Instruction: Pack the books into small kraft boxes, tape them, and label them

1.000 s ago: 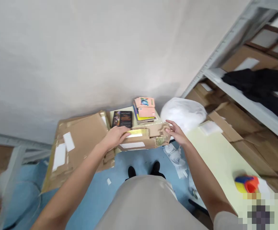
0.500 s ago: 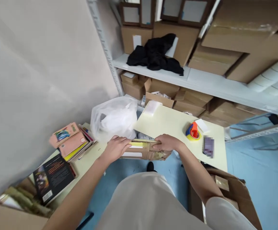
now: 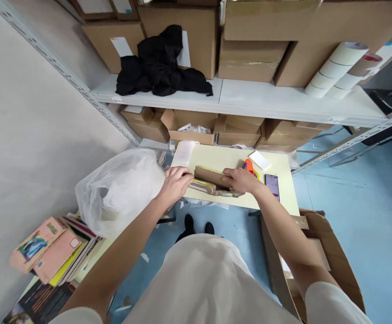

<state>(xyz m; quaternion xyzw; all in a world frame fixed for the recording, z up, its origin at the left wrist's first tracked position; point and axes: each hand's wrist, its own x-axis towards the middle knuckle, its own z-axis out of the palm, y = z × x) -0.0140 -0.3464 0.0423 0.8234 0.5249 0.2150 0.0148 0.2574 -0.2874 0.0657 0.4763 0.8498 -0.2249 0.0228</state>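
Observation:
A small, worn cardboard box (image 3: 204,185) is over the near part of the cream table (image 3: 212,155), its inside partly showing from above. My left hand (image 3: 176,183) grips its left end, fingers bent over the top edge. At the right end, my right hand (image 3: 241,180) is closed on the cardboard, covering that corner. An orange tape dispenser (image 3: 249,166) with a yellow roll sits just beyond my right hand, partly covered by it. A phone (image 3: 272,186) and a white card-like piece (image 3: 259,159) lie to the right.
Left of the table stands a white plastic bag (image 3: 121,189), with stacked books (image 3: 52,247) nearer me. A large open carton (image 3: 334,270) is on the right. Behind, a shelf (image 3: 250,96) holds cartons, black cloth (image 3: 162,63) and tape rolls (image 3: 338,67).
My hands have carried the cardboard box forward from the table's near edge to over the table. Its inside shows now. My view has turned right.

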